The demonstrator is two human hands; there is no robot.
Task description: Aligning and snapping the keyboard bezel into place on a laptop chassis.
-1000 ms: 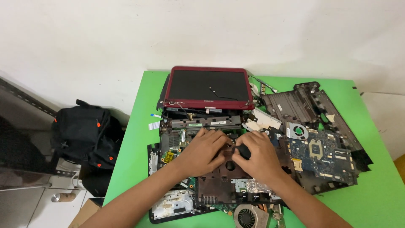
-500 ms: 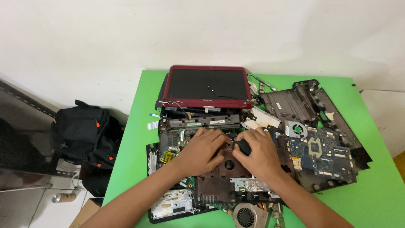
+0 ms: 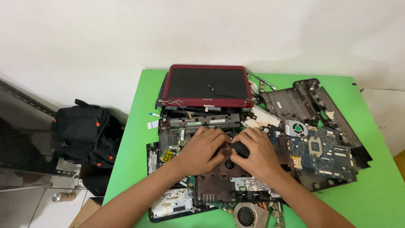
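A red-framed laptop screen stands at the back of the green desk. A blue circuit board lies to the right on a dark laptop shell. A cooling fan sits at the near edge. A black backpack rests on the floor to the left.

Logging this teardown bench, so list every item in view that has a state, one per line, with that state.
Red screen panel: propped up, dark, loose wires at its hinges.
Laptop base: opened, boards bare.
Brown cover piece: lying on the base, under both hands.
Left hand: pressed flat on the brown piece.
Right hand: gripping a small black part.
Blue circuit board: removed, face up.
Fan: detached.
Black backpack: on the floor.
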